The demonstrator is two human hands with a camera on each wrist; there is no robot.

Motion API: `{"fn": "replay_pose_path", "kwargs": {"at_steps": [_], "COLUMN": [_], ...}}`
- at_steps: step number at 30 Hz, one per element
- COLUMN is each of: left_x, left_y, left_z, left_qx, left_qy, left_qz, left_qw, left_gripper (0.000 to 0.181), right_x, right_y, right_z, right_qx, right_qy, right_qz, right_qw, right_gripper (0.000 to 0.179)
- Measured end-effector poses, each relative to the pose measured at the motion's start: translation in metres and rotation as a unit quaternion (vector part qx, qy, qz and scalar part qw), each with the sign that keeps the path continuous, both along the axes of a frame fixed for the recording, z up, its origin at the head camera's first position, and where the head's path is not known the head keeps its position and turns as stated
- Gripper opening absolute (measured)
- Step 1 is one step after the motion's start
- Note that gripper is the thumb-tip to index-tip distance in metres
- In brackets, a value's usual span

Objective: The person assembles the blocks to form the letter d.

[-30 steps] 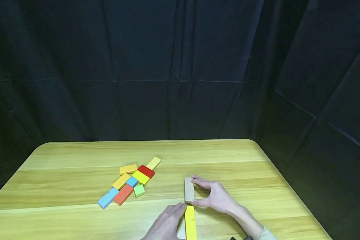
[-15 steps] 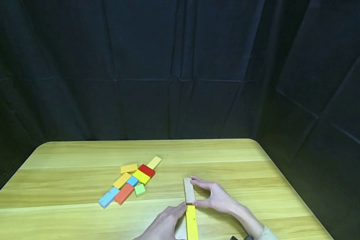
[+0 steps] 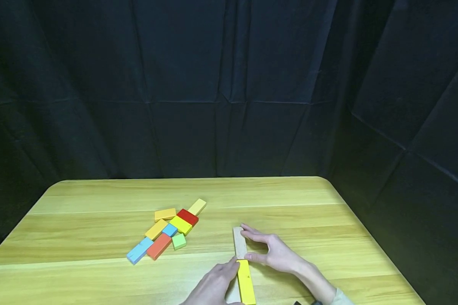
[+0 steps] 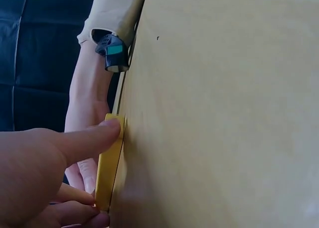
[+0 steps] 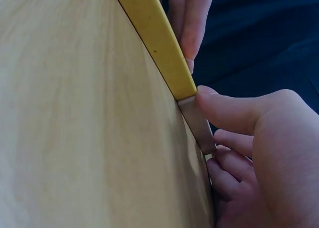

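Two long blocks lie end to end on the table in the head view, a yellow block (image 3: 246, 283) nearer and a pale greyish wooden block (image 3: 239, 242) beyond it. My left hand (image 3: 213, 283) pinches the yellow block from its left side, thumb at one end and fingers at the other, as the left wrist view shows. From the right, my right hand (image 3: 277, 254) holds the pale block, thumb near its close end and fingertips by its far end. In the right wrist view the ends of the yellow block (image 5: 162, 44) and the pale block (image 5: 198, 123) meet.
Left of the hands lies a flat cluster of coloured blocks, among them a red-orange block (image 3: 159, 246), a light blue block (image 3: 140, 250), a green block (image 3: 179, 241) and a dark red block (image 3: 187, 217). Dark cloth (image 3: 229, 106) hangs behind the wooden table (image 3: 290, 190).
The two-block row has turned slightly: the yellow block's near end has shifted right and the pale block's far end a little left. Both hands keep their hold.
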State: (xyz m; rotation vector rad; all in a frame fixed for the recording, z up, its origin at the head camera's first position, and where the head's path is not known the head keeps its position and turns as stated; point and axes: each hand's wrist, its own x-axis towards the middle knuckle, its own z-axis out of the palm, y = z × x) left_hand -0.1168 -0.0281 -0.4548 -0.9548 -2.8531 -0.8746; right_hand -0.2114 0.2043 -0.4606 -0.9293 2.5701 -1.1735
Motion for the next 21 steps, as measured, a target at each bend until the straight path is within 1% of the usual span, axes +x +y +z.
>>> {"fn": "replay_pose_path", "kwargs": {"at_steps": [4, 8, 15, 21], "left_x": [0.001, 0.001, 0.001, 0.000], "left_y": [0.000, 0.001, 0.001, 0.002], "left_z": [0.000, 0.000, 0.000, 0.000], "left_qx": [-0.014, -0.013, -0.008, -0.012], "left_qy": [0.004, 0.007, 0.010, 0.005], "left_qz": [-0.003, -0.007, -0.007, 0.001], "left_qw": [0.9999, 0.9999, 0.9999, 0.9999], "left_gripper": [0.084, 0.083, 0.084, 0.084], "right_x": [0.001, 0.002, 0.010, 0.018], "right_y": [-0.001, -0.001, -0.001, -0.002], "right_z": [0.000, -0.002, -0.005, -0.005], "right_qx": [0.002, 0.003, 0.014, 0.006], "right_qy": [-0.008, -0.014, 0.014, 0.029], "right_qz": [0.005, 0.002, -0.013, -0.012], "right_qw": [1.0000, 0.9999, 0.9997, 0.9995], "right_gripper": [0.063, 0.062, 0.058, 0.056]}}
